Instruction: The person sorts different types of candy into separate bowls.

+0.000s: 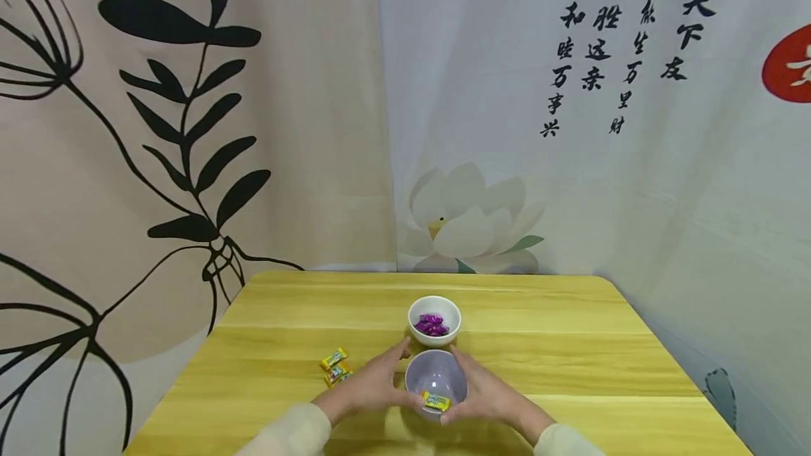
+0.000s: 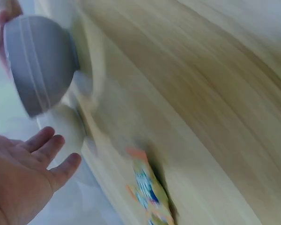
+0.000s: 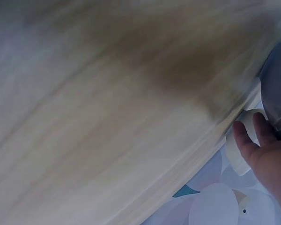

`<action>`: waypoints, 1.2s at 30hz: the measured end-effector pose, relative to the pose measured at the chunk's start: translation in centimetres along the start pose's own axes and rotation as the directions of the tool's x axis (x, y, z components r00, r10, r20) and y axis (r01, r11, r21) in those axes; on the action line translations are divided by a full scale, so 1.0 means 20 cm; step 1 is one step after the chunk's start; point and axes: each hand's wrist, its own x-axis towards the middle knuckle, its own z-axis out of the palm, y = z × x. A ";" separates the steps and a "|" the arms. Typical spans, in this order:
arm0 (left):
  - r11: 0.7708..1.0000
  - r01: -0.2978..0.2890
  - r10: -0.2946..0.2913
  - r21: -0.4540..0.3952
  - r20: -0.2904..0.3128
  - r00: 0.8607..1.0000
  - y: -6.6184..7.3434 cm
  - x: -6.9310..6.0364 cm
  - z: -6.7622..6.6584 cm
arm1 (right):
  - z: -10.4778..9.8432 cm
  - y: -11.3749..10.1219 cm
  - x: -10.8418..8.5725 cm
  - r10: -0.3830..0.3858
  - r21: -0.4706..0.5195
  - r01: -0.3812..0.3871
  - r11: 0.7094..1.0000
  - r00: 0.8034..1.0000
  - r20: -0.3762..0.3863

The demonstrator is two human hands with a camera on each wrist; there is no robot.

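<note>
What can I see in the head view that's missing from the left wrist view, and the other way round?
Only the head view shows the purple wrapped sweets inside the white bowl, the yellow wrapped sweet inside the grey bowl, and black lettering on the backdrop.

Only the left wrist view shows the grey bowl side-on in profile, plus the palm side of the left hand.

Both share the two bowls, the left hand, and yellow packaging lying on the wooden table, though it's blurred in the wrist view.
</note>
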 end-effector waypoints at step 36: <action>0.899 0.276 -0.173 0.339 -0.303 0.937 -0.58 -0.19 -0.32 | 0.01 -0.02 0.00 0.108 0.096 -0.108 0.990 0.994 -0.003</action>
